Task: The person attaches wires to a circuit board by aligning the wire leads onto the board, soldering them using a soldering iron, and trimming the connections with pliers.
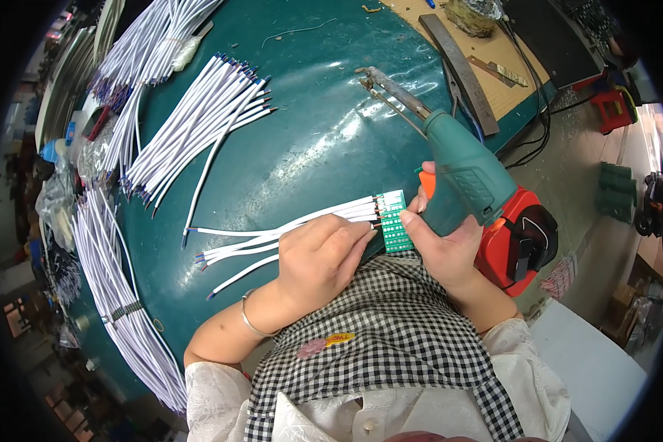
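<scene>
My left hand is closed in a pinch on the end of a white cable, close against a small green circuit board. Several white cables with coloured wire tips run left from the board's left edge. In my right hand is a green soldering gun with an orange trigger and a red and black part at its rear. The right thumb rests at the board's right edge. The gun's metal tip points away, up and left, apart from the board.
Loose white cables lie on the green tabletop, with a tied bundle at left and another bunch at far left. A metal bar lies on a wooden board at far right. Black cords hang beyond the table's edge.
</scene>
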Motion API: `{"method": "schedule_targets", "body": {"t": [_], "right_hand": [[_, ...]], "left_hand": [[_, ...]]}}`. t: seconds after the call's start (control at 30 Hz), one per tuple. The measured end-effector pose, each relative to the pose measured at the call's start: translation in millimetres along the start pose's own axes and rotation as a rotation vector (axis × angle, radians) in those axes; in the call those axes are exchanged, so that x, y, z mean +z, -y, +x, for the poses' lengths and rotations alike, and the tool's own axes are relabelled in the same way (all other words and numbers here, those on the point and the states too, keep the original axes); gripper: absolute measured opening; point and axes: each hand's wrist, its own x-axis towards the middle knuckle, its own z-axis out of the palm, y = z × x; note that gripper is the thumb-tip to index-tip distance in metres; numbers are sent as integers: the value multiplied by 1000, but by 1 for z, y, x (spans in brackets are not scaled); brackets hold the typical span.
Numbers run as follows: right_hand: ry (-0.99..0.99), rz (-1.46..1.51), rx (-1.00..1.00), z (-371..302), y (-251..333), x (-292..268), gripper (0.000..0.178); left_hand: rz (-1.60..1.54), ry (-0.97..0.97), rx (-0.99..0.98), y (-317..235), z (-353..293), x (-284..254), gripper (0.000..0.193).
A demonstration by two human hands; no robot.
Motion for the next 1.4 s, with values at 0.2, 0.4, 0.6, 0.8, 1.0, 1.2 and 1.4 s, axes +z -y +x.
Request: {"method": "schedule_targets", "body": {"t": [0.2, 0.4, 0.6, 0.8, 1.0, 1.2, 1.4], "right_hand": [[-21, 30, -56, 0, -1, 4, 53], [87, 14, -102, 0, 0, 0, 58], [174, -84, -129, 0, -11, -2, 52], [34, -170, -125, 7, -17, 7, 26], [17, -133, -59, -5, -15, -14, 49], [119, 2, -20, -17, -12, -9, 57], [78, 105, 10, -25, -20, -2, 50]], "left_hand": [[68, 2, 138, 3, 3, 0, 24], [206, 42, 300, 1, 4, -7, 31], [375, 22, 405, 0, 6, -13, 32], [345, 191, 257, 22, 7, 0, 29], [299, 187, 209, 25, 8, 3, 29], [262, 158, 197, 28, 8, 6, 32], [263, 148, 190, 28, 7, 10, 32]]}}
